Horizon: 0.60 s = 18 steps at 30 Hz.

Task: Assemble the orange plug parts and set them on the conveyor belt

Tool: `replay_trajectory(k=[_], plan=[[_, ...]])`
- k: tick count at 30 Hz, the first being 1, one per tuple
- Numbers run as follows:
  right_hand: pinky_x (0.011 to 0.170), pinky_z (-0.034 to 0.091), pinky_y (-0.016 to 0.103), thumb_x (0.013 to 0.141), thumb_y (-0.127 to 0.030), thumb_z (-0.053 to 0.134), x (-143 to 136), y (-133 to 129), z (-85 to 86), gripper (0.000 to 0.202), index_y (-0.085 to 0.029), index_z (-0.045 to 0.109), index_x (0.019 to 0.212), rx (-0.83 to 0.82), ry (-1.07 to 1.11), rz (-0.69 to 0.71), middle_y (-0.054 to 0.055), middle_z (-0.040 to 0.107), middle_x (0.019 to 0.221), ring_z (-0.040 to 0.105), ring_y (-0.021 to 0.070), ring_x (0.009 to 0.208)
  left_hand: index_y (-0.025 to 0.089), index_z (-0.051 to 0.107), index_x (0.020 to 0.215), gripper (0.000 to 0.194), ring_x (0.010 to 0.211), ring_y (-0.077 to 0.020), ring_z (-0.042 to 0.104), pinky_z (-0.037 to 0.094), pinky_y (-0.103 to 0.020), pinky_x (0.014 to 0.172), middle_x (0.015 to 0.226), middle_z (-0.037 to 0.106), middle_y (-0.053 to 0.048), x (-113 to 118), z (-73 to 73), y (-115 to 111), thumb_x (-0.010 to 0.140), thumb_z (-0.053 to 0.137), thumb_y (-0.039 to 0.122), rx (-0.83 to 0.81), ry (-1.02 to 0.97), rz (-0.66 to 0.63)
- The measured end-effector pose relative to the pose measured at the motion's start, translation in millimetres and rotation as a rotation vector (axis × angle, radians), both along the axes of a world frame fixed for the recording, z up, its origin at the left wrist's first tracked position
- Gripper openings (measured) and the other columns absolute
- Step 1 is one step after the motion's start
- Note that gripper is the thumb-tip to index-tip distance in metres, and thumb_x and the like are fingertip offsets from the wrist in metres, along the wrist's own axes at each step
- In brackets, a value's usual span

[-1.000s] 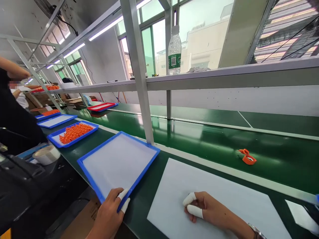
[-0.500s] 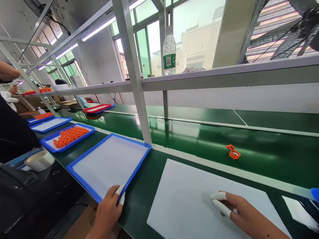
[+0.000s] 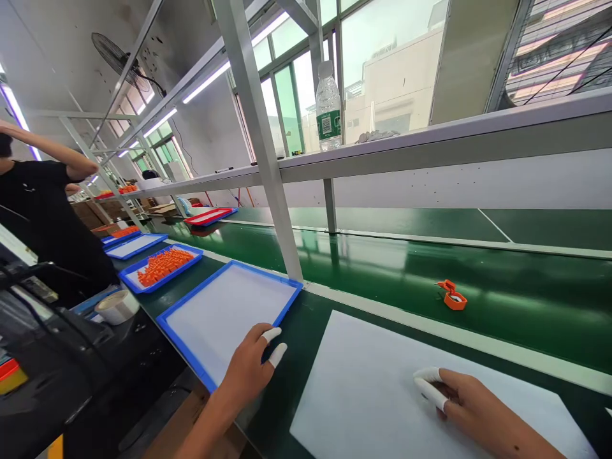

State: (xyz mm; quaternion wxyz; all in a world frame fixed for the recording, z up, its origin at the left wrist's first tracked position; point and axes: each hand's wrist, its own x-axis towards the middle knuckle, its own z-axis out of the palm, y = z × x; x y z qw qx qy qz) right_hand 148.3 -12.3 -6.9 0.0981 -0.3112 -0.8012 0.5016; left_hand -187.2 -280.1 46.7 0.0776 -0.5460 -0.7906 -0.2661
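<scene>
My left hand [image 3: 253, 363] is over the right side of a blue-rimmed tray [image 3: 191, 354] lined with white. Its thumb and index finger wear white finger cots and stand apart, with nothing between them. Above a large white sheet [image 3: 354, 382] is my right hand [image 3: 459, 398], also with white cots. Its thumb and index tips come together in a pinch; whether anything small is between them cannot be made out. Beyond the sheet, an orange hexagonal piece with a raised lid [image 3: 454, 298] sits on the green belt [image 3: 382, 274].
Farther left, a blue tray [image 3: 191, 262] holds orange parts [image 3: 165, 266]. A tape roll [image 3: 117, 307] lies beside the bench. A grey post [image 3: 268, 159] rises behind the near tray, and a bottle [image 3: 329, 108] stands on the shelf. A person in black [image 3: 57, 223] stands at left.
My left hand has let go of the tray's edge, rising and opening its fingers. My right hand keeps nearly the same pose over the sheet. The view has turned slightly left.
</scene>
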Motion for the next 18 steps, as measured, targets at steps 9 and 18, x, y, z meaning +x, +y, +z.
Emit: replay_trajectory(k=[9,18], plan=[[0.063,0.045,0.036,0.08,-0.026,0.051,-22,-7,-22.8,0.028,-0.023,0.073,0.098,0.125,0.143,-0.14,0.003,0.067,0.075,0.056,0.0224,0.066,0.024,0.073,0.113,0.035,0.078,-0.0158,0.066,0.056,-0.027,0.063,0.112,0.067,-0.009,93,-29.4,169,0.078,0.071,0.019,-0.172,-0.36,-0.651],[0.068,0.045,0.029,0.092,-0.021,0.052,-19,-6,-5.6,0.02,-0.021,0.072,0.092,0.292,0.325,-0.129,0.002,0.069,0.085,0.058,0.0171,0.071,0.009,0.054,0.131,0.059,0.101,-0.0242,0.059,0.049,-0.039,0.089,0.124,0.054,-0.02,134,-59.8,340,0.078,0.073,0.027,-0.066,-0.536,-0.376]])
